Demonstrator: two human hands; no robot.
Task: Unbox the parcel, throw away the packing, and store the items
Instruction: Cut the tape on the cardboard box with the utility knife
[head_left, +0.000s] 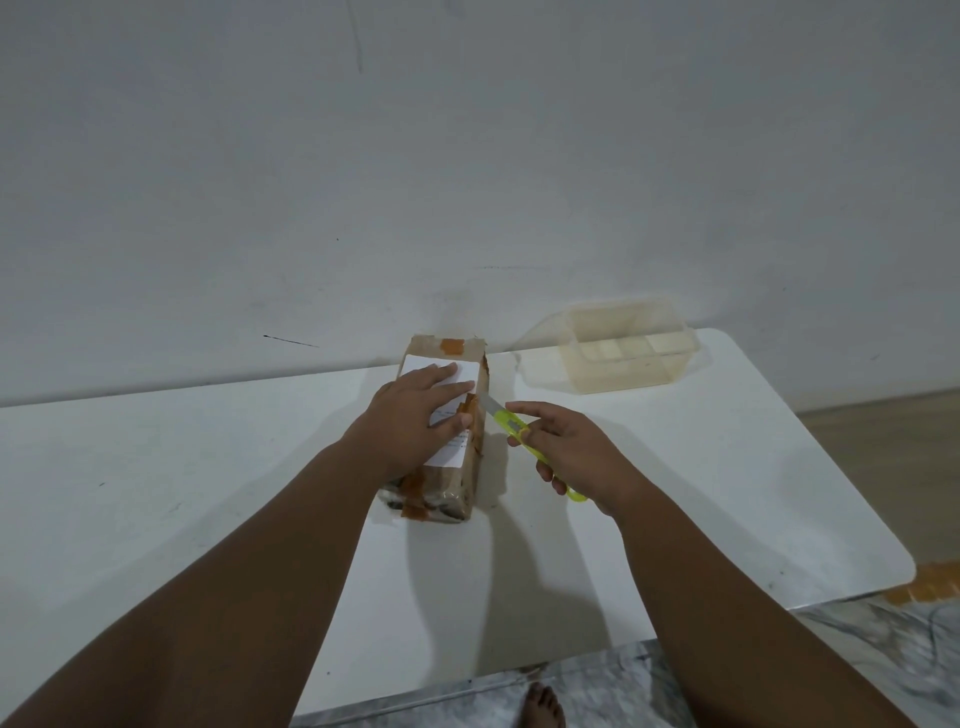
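A brown cardboard parcel (470, 457) with orange tape and a white label lies on the white table (208, 467), near the wall. My left hand (410, 415) lies flat on top of the parcel, fingers spread over the label. My right hand (571, 447) grips a yellow-green cutter (511, 423). Its blade points up-left and touches the parcel's right edge beside my left fingertips.
A clear plastic container (623, 351) stands at the back right of the table, by the wall. The table's right edge (852, 488) drops to a floor with an orange patch (930, 584). A bare foot (543, 704) shows below the table's front edge.
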